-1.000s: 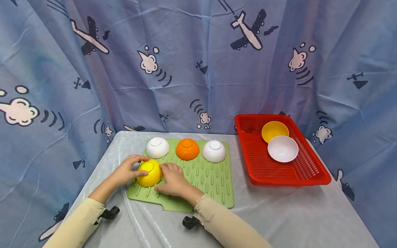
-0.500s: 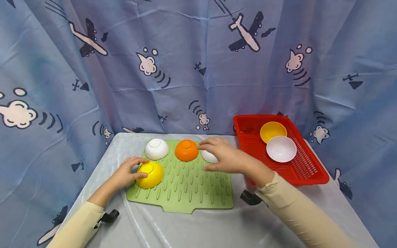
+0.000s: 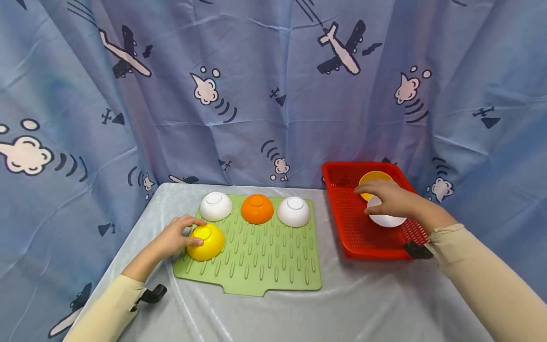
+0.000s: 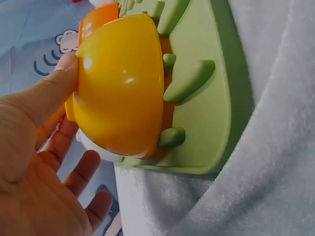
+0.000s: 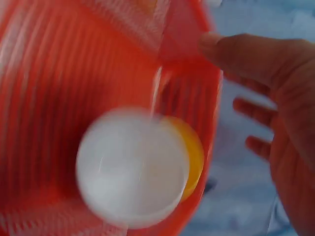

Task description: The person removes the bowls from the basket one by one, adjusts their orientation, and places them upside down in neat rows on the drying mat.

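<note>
A yellow bowl (image 3: 206, 242) sits upside down at the front left of a green drying mat (image 3: 265, 266). My left hand (image 3: 177, 236) holds it by the base, thumb on one side and index finger on the other; the other fingers spread loose in the left wrist view. My right hand (image 3: 391, 197) hovers over the red basket (image 3: 346, 228), fingers spread and holding nothing. Beneath it, partly hidden, a white bowl (image 5: 130, 169) lies mouth up in the basket, overlapping another yellow bowl (image 5: 193, 157).
Along the mat's back edge stand a white bowl (image 3: 216, 206), an orange bowl (image 3: 257, 209) and a second white bowl (image 3: 294, 212), all upside down. A pale cloth (image 3: 299, 318) covers the table, and a blue patterned curtain (image 3: 256, 95) hangs behind.
My right hand has left the yellow bowl on the mat and swept right, over the mat's white bowl, to above the basket. My left hand has stayed on the yellow bowl.
</note>
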Tool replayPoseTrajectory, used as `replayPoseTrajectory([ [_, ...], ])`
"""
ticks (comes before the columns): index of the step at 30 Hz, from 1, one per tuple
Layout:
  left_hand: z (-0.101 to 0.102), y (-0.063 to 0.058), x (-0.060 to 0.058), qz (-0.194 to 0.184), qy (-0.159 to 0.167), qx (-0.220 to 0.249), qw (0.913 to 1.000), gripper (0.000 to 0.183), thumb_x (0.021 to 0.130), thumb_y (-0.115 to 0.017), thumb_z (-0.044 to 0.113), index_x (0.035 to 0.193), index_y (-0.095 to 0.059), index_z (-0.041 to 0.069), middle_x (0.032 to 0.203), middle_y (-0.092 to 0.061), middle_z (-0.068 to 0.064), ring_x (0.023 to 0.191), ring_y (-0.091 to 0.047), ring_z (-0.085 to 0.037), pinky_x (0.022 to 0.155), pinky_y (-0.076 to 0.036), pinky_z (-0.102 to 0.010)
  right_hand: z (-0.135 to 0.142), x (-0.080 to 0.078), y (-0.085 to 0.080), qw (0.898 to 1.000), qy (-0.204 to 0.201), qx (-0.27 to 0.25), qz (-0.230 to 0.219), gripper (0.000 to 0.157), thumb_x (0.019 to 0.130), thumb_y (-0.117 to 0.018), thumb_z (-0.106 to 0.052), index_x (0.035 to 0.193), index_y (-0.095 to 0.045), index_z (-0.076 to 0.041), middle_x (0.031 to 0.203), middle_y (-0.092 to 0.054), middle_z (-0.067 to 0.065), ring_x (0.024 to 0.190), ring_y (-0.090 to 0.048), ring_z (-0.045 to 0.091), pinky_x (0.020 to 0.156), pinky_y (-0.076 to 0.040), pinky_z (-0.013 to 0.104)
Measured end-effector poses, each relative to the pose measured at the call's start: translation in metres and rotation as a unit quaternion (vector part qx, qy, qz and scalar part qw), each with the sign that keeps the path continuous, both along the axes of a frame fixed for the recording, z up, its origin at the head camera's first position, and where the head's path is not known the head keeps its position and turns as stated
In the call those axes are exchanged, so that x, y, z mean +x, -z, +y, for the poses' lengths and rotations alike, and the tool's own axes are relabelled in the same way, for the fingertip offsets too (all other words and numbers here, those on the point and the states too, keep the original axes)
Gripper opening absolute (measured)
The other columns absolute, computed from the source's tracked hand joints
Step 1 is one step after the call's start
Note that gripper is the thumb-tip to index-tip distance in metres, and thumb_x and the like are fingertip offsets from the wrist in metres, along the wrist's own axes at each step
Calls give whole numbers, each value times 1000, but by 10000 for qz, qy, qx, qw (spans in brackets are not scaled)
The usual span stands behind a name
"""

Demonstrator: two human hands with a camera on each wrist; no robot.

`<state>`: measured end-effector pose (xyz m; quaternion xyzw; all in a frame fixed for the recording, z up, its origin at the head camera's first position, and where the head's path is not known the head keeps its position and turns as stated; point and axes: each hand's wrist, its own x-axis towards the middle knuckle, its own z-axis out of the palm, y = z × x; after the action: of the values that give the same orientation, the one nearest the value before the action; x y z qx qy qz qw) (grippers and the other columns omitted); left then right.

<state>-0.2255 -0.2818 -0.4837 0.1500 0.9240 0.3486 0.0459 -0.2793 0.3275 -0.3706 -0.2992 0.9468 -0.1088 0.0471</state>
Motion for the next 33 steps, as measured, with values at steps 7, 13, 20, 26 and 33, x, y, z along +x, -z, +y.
replayPoseTrajectory([
  [7, -2, -4, -7, -197, 62, 29, 9998, 47, 83, -86, 22, 126, -70, 12, 136, -62, -14, 129, -47, -44, 108, -34, -67, 55, -25, 21, 9983, 266, 525, 26, 73, 76, -91, -22, 141, -61, -8, 148, -55, 17, 140, -38, 46, 108, -22, 70],
  [13, -2, -3, -9, -203, 19, 78, 9998, 48, 81, -87, 22, 126, -71, 12, 133, -63, -13, 128, -48, -44, 108, -34, -68, 73, -34, 28, 9977, 327, 584, 111, 82, 71, -93, -29, 143, -59, -7, 154, -48, 19, 143, -28, 49, 107, -17, 70],
  [20, 1, -1, -13, -366, 112, 320, 9988, 49, 81, -88, 21, 125, -71, 11, 131, -63, -13, 124, -52, -41, 106, -38, -65, 90, -32, 38, 9960, 430, 781, 105, 97, 64, -95, -37, 147, -55, -5, 151, -50, 22, 140, -28, 51, 107, -17, 71],
  [26, 2, -2, -14, -515, 93, 415, 9978, 48, 80, -88, 20, 124, -72, 10, 129, -64, -12, 125, -52, -41, 108, -37, -64, 95, -33, 44, 9943, 411, 984, 57, 109, 57, -99, -37, 150, -51, -6, 149, -50, 24, 138, -30, 52, 107, -17, 71],
  [33, 3, -5, -11, -584, -2, 349, 9977, 48, 81, -88, 19, 124, -71, 8, 131, -63, -15, 127, -50, -46, 108, -37, -65, 95, -35, 53, 9922, 240, 1201, 213, 111, 54, -99, -38, 148, -52, -3, 144, -55, 23, 134, -37, 50, 107, -19, 69],
])
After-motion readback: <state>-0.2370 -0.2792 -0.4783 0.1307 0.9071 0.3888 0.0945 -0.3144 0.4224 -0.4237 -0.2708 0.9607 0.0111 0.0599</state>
